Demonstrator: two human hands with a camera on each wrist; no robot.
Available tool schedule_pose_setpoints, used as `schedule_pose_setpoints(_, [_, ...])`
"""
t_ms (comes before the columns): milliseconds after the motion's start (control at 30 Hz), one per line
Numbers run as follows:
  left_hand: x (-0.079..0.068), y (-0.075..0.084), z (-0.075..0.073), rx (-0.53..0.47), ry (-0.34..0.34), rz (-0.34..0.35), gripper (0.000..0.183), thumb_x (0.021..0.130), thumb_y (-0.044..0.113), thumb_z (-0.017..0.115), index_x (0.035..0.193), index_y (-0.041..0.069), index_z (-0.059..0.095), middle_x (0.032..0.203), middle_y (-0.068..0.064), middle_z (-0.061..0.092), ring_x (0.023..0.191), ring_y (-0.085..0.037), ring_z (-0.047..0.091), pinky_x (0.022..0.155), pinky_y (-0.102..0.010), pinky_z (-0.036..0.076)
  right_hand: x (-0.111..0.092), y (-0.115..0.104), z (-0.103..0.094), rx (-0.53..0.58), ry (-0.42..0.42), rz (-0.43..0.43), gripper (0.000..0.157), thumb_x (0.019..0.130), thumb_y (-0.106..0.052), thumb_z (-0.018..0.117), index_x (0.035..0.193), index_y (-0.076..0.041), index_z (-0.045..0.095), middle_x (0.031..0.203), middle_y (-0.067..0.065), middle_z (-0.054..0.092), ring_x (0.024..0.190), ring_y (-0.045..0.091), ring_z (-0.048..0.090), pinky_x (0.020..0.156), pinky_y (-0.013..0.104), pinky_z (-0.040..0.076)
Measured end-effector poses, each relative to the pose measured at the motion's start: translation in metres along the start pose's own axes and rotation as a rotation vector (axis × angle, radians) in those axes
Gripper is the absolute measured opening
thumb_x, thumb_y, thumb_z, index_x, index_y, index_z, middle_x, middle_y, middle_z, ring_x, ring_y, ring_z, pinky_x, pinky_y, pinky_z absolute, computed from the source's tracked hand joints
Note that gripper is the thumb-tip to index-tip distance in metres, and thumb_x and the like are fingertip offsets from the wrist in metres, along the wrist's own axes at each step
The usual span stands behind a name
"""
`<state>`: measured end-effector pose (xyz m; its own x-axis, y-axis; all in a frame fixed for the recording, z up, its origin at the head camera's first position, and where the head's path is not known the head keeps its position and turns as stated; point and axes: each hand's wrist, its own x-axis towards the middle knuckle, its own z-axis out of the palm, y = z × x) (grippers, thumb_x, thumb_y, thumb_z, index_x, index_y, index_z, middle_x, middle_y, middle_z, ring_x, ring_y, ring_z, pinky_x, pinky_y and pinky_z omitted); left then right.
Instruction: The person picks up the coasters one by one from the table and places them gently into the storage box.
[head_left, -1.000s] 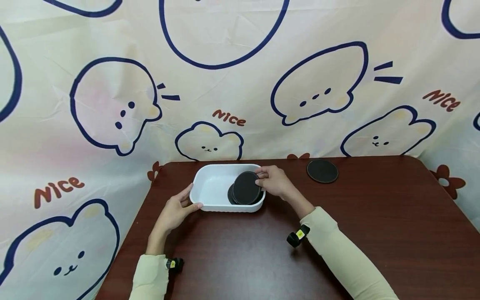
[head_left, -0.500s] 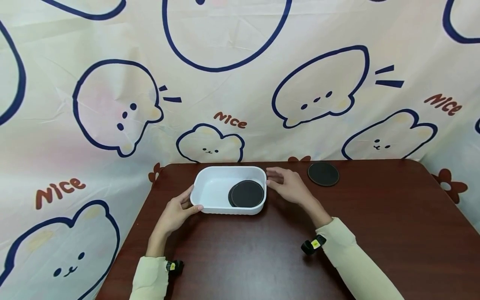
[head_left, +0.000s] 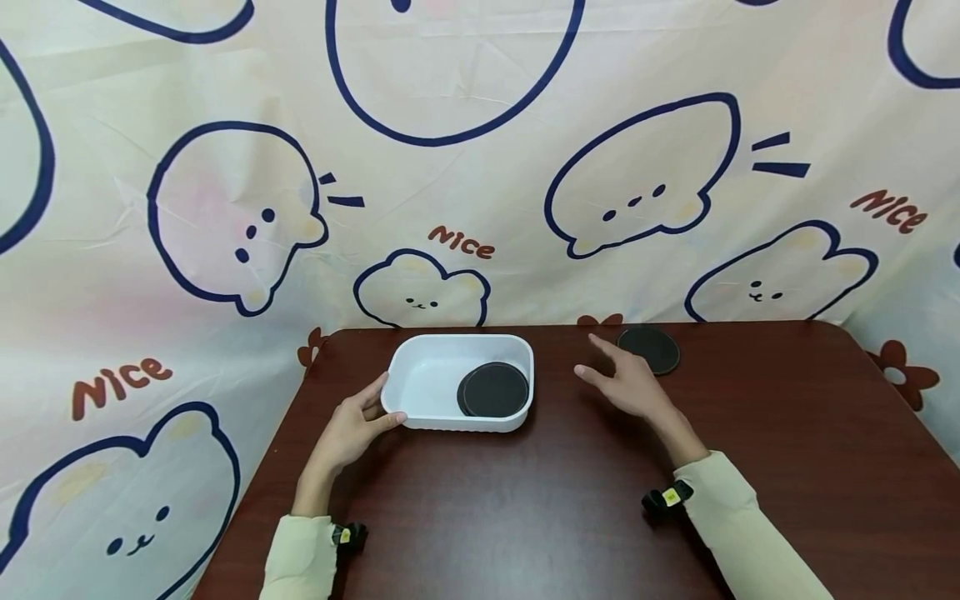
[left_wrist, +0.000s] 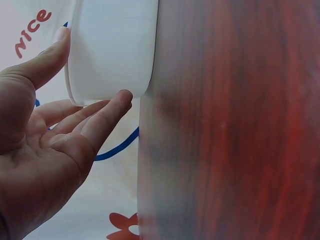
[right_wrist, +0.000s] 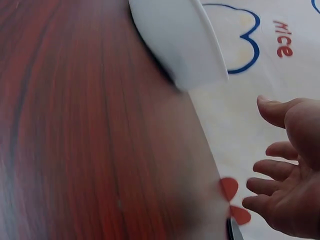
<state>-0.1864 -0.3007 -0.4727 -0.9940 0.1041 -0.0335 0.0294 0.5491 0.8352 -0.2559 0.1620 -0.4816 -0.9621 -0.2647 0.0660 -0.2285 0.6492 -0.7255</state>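
A white rectangular plastic tray (head_left: pixel 427 422) stands near the back of the table. My left hand (head_left: pixel 352 429) holds its left end; in the left wrist view the thumb lies along the rim and the fingers (left_wrist: pixel 120 102) are against the end wall. Black round coasters (head_left: pixel 495 390) lie overlapping in the tray's right half. Another black coaster (head_left: pixel 654 350) is on the table at the back right, partly covered by my right hand (head_left: pixel 628 385) in the head view. That hand is empty, fingers spread, between tray and coaster.
The dark brown wooden table (head_left: pixel 480 500) ends at a patterned cloth backdrop (head_left: pixel 517 192) right behind the tray and the loose coaster. Another side of the cloth hangs along the left.
My right hand has let go of a coaster, which now lies flat on the others in the tray. It has moved right toward the loose coaster. The left hand has stayed on the tray.
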Motion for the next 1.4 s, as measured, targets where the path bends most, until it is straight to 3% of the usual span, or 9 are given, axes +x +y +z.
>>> schedule_pose_setpoints(267, [-0.002, 0.002, -0.001, 0.0, -0.001, -0.007, 0.087, 0.1, 0.019, 0.078, 0.17, 0.008, 0.027, 0.169, -0.025, 0.039, 0.145, -0.042, 0.056, 0.105, -0.045, 0.058, 0.003, 0.032, -0.022, -0.126, -0.009, 0.034, 0.096, 0.104, -0.053, 0.068, 0.169, 0.003, 0.024, 0.176, 0.03, 0.021, 0.161, 0.055, 0.021, 0.126, 0.074, 0.025])
schedule_pose_setpoints(500, [-0.001, 0.0, -0.001, -0.003, 0.002, -0.013, 0.087, 0.1, 0.02, 0.078, 0.171, 0.01, 0.028, 0.169, -0.023, 0.04, 0.144, -0.041, 0.057, 0.105, -0.044, 0.058, 0.01, 0.053, -0.043, -0.191, 0.011, 0.078, 0.095, 0.105, -0.049, 0.067, 0.168, 0.007, 0.022, 0.173, 0.035, 0.022, 0.157, 0.059, 0.027, 0.124, 0.074, 0.031])
schedule_pose_setpoints(767, [0.0, -0.002, -0.002, -0.003, -0.004, -0.012, 0.088, 0.1, 0.02, 0.078, 0.171, 0.009, 0.027, 0.168, -0.024, 0.041, 0.144, -0.043, 0.057, 0.105, -0.045, 0.058, 0.02, 0.071, -0.065, -0.275, -0.037, 0.092, 0.095, 0.106, -0.047, 0.066, 0.165, 0.013, 0.02, 0.169, 0.041, 0.022, 0.157, 0.062, 0.018, 0.124, 0.077, 0.024])
schedule_pose_setpoints(1033, [-0.001, -0.002, 0.0, -0.014, -0.007, -0.014, 0.089, 0.099, 0.02, 0.079, 0.171, 0.009, 0.027, 0.17, -0.023, 0.039, 0.146, -0.042, 0.056, 0.106, -0.046, 0.057, 0.03, 0.078, -0.073, -0.286, -0.128, 0.144, 0.092, 0.105, -0.036, 0.07, 0.165, 0.014, 0.021, 0.163, 0.044, 0.03, 0.147, 0.064, 0.037, 0.116, 0.077, 0.038])
schedule_pose_setpoints(1400, [0.001, -0.004, -0.001, -0.019, -0.006, -0.009, 0.089, 0.099, 0.019, 0.079, 0.171, 0.009, 0.026, 0.17, -0.022, 0.039, 0.146, -0.041, 0.054, 0.106, -0.045, 0.056, 0.034, 0.075, -0.075, -0.265, -0.057, 0.142, 0.082, 0.095, -0.021, 0.084, 0.157, 0.013, 0.042, 0.153, 0.043, 0.046, 0.139, 0.061, 0.045, 0.113, 0.073, 0.042])
